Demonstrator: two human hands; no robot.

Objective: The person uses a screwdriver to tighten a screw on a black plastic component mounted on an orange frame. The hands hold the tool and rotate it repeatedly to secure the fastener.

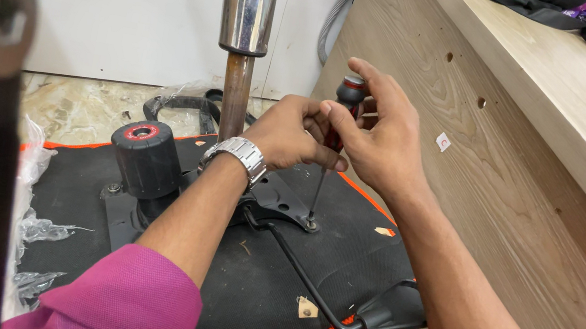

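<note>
At frame centre, screwdriver [332, 143] is pinched by left hand [290, 133] and right hand [382, 136] fingers; tip could slip off screw [311, 225] if tilted.

White wall [137, 0], wooden desk [536, 151]

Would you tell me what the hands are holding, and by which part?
Both the left hand and right hand grip a screwdriver by its black-and-red handle, upright.
</note>
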